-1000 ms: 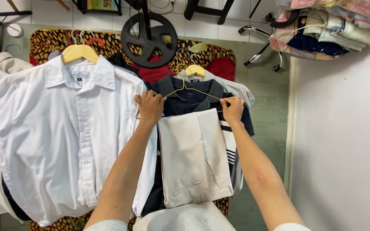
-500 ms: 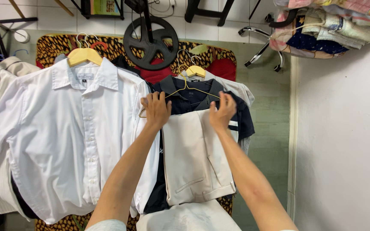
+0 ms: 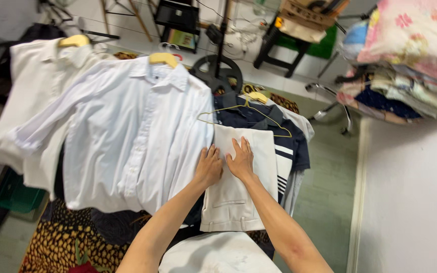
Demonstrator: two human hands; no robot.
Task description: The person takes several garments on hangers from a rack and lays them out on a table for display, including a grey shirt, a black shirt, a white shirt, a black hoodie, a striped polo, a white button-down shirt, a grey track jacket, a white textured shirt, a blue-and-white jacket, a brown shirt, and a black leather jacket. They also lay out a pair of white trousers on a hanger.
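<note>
- Beige folded trousers point(image 3: 238, 187) are the landmark; they lie flat on a dark navy polo shirt point(image 3: 251, 119), and their long axis runs from the thin wire hanger point(image 3: 244, 112) at the far end down toward the person.
- Left of the trousers, touching their left edge, a white dress shirt point(image 3: 132, 136) spreads wide on a wooden hanger point(image 3: 163, 58); farther left lies a second white shirt point(image 3: 31, 81).
- At the upper left part of the trousers the left hand point(image 3: 209, 167) rests flat, fingers open and spread, holding nothing; it partly overlaps the edge of the white dress shirt.
- Just beside it, a little more to the middle, the right hand point(image 3: 241, 159) presses palm down on the cloth, also open with nothing held. Both hands are equally near; the trousers are directly under them.
- Right of the trousers only a striped sleeve point(image 3: 281, 182) and then green floor point(image 3: 324, 192) follow, so open room is on this side, up to the white wall point(image 3: 416, 202).
- Beyond the far end of the trousers stands a black round base point(image 3: 217, 75).
</note>
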